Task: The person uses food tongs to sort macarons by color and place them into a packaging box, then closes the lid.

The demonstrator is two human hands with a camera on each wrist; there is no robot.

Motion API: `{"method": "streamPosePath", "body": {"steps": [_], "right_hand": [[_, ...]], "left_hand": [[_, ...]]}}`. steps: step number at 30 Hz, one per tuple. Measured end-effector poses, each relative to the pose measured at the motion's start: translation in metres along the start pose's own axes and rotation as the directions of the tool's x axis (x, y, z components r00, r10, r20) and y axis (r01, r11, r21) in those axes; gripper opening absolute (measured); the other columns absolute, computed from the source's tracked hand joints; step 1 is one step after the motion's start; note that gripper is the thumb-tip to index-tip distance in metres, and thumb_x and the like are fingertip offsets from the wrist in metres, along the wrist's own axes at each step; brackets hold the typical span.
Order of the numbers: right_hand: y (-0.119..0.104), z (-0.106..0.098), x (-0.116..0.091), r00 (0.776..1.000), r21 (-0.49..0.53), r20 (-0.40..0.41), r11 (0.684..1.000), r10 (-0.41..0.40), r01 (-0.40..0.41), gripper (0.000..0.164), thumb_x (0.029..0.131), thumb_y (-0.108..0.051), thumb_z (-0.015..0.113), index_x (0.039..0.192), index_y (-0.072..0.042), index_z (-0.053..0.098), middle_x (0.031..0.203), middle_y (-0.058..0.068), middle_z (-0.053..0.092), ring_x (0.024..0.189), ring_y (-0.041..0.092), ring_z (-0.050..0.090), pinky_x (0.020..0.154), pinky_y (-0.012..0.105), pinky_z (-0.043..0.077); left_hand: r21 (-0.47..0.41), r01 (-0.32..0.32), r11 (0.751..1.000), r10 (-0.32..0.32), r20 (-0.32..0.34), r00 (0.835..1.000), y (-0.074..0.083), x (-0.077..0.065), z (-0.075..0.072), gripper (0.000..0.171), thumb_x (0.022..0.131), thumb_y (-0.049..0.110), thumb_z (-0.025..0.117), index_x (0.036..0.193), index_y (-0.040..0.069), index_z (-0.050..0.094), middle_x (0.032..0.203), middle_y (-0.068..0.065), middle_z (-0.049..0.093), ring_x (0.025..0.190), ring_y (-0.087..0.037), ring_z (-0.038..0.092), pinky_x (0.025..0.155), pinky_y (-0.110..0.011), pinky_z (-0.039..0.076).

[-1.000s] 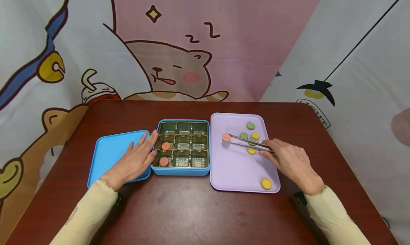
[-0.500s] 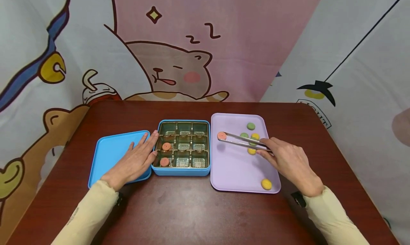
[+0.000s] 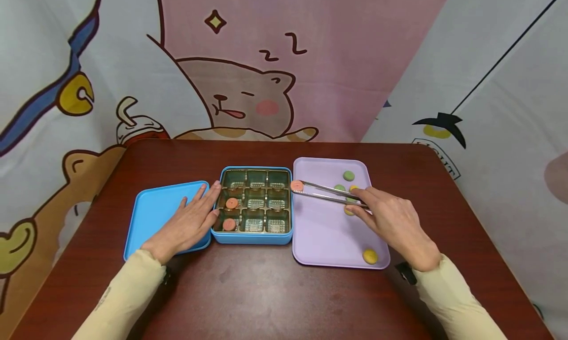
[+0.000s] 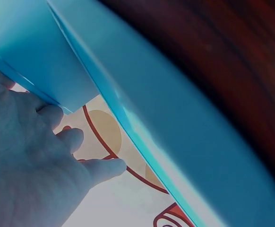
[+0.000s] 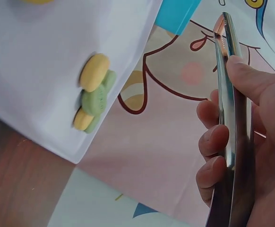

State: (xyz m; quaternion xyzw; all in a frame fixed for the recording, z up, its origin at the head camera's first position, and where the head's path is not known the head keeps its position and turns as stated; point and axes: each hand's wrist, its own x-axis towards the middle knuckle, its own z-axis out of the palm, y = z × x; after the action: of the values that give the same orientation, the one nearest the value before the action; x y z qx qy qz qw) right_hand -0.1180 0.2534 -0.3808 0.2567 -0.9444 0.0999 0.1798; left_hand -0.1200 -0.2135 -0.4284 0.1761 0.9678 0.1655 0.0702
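Note:
My right hand [image 3: 397,221] grips slim metal tongs [image 5: 241,137]. Their tips pinch a small round orange disc [image 3: 296,185], held over the seam between the purple tray [image 3: 328,241] and the blue box [image 3: 253,238]. A gold insert with square compartments fills the box. Two more orange discs lie in its left column: one [image 3: 231,203] in the middle row, one [image 3: 229,224] in the front row. My left hand [image 3: 184,226] has its fingers stretched out, resting at the box's left side, and reaches across the flat blue lid [image 3: 155,211].
Several green and yellow discs sit on the tray, some bunched under the tongs in the head view. A green disc [image 3: 348,175] lies toward the back, a yellow disc [image 3: 370,256] at the front right. Behind the brown table [image 3: 266,290] hangs a cartoon-printed cloth [image 3: 337,58].
My right hand has carried the tongs and the orange disc left, from over the tray to the box's right edge. My left hand stays in place.

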Motion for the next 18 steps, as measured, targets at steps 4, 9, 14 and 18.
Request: {"method": "streamPosePath", "body": {"steps": [4, 9, 14, 18], "right_hand": [[-0.004, 0.0, 0.005, 1.0, 0.003, -0.009, 1.0, -0.017, 0.017, 0.038, 0.09, -0.038, 0.08, 0.118, -0.014, 0.073, 0.084, -0.005, 0.067, 0.059, 0.008, 0.049, 0.044, 0.028, 0.038], [-0.008, 0.001, 0.01, 1.0, 0.021, -0.006, 0.999, -0.028, 0.028, 0.036, 0.091, -0.039, 0.079, 0.115, -0.013, 0.073, 0.085, -0.003, 0.067, 0.06, 0.009, 0.049, 0.046, 0.027, 0.039], [-0.013, 0.003, 0.017, 0.999, 0.028, -0.019, 0.998, -0.049, 0.05, 0.037, 0.091, -0.038, 0.08, 0.117, -0.013, 0.074, 0.085, -0.004, 0.068, 0.059, 0.009, 0.049, 0.046, 0.026, 0.039], [-0.018, 0.007, 0.023, 0.998, 0.041, -0.024, 0.997, -0.06, 0.061, 0.035, 0.091, -0.038, 0.08, 0.116, -0.015, 0.073, 0.083, -0.008, 0.064, 0.057, 0.008, 0.047, 0.044, 0.027, 0.038]], "left_hand": [[-0.002, -0.009, 1.0, 0.009, -0.007, 1.0, 0.0, 0.0, -0.001, 0.065, 0.114, 0.039, 0.032, 0.168, 0.012, 0.01, 0.174, -0.006, 0.009, 0.159, -0.036, 0.006, 0.116, -0.075, 0.012], [-0.001, -0.007, 1.0, 0.007, -0.005, 1.0, 0.0, -0.001, -0.001, 0.065, 0.114, 0.038, 0.033, 0.168, 0.012, 0.01, 0.174, -0.006, 0.009, 0.159, -0.035, 0.006, 0.117, -0.075, 0.012], [0.004, -0.005, 1.0, 0.005, -0.005, 1.0, 0.001, -0.002, -0.002, 0.065, 0.114, 0.039, 0.033, 0.168, 0.012, 0.01, 0.174, -0.007, 0.01, 0.159, -0.036, 0.006, 0.117, -0.075, 0.012], [0.004, -0.01, 1.0, 0.01, 0.001, 1.0, 0.001, -0.002, -0.003, 0.064, 0.114, 0.038, 0.033, 0.168, 0.012, 0.01, 0.173, -0.007, 0.011, 0.159, -0.036, 0.007, 0.116, -0.075, 0.012]]}}
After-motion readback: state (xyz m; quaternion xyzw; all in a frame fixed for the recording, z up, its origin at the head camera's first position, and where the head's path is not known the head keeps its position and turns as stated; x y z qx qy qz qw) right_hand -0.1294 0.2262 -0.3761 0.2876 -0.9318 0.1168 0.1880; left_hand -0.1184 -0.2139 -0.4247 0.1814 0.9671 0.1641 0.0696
